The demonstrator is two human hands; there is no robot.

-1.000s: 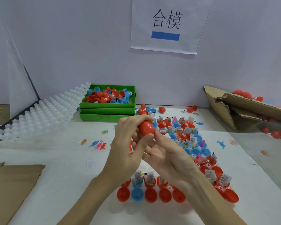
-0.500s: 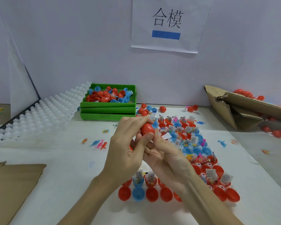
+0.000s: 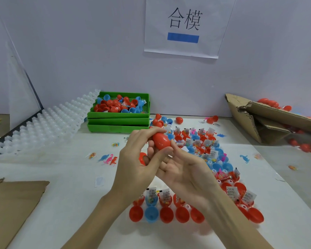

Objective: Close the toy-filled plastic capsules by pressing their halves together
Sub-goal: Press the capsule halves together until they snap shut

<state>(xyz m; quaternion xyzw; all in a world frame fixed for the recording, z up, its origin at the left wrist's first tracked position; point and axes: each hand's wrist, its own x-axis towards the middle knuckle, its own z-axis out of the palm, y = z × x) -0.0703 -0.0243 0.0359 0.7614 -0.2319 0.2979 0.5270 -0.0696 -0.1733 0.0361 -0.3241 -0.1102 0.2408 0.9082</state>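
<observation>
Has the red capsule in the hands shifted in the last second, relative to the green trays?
No real shift: the red capsule remains just right of and below the green trays.

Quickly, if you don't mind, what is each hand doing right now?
Left hand: grips the red capsule.
Right hand: fingers pinch the same capsule.
</observation>
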